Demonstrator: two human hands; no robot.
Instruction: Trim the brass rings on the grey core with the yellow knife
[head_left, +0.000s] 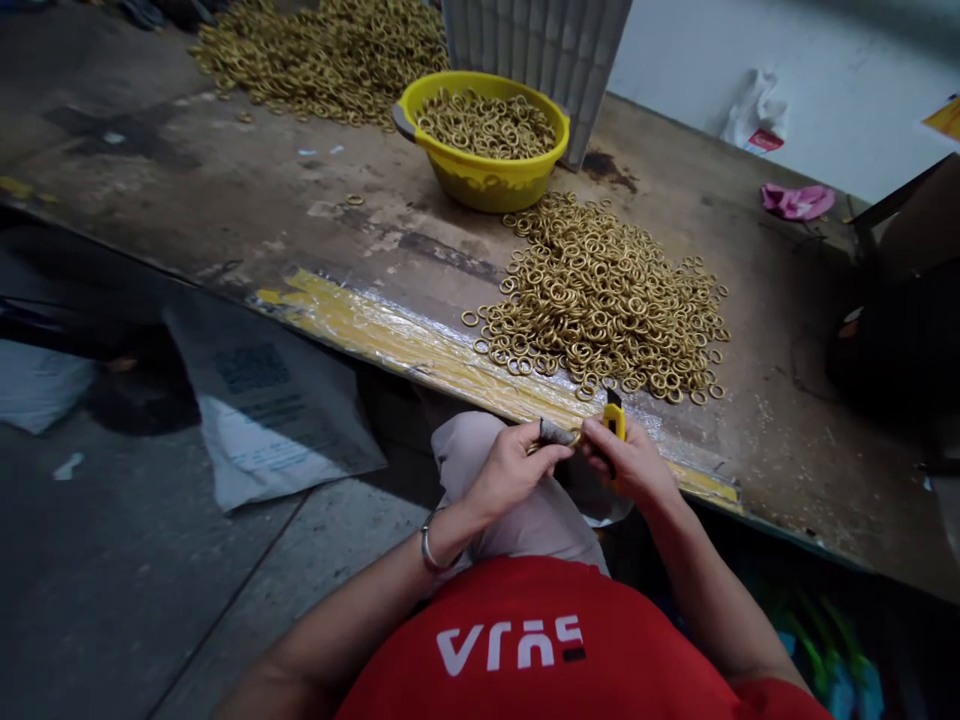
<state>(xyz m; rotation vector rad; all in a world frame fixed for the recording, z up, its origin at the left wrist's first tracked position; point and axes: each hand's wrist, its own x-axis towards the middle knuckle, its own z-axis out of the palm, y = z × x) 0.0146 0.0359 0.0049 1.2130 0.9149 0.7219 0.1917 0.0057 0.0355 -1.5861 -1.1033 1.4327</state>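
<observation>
My right hand (628, 462) is closed round a yellow utility knife (615, 420), its dark blade end pointing up and away from me. The fingertips of that hand also meet a gold-coloured ring (576, 439) at the table's front edge. My left hand (514, 465) pinches the same ring from the other side, and a grey wrap (555, 432) covers one of its fingers. Most of the ring is hidden by the fingers. Just beyond both hands lies a wide heap of loose gold-coloured rings (600, 295).
A yellow basin (487, 185) full of rings stands behind the heap, before a grey ribbed panel (532, 45). Another ring pile (322, 60) spreads at the back left. Yellow tape (390, 335) covers the table edge. A pink cloth (796, 201) lies right; a white sack (277, 400) is below.
</observation>
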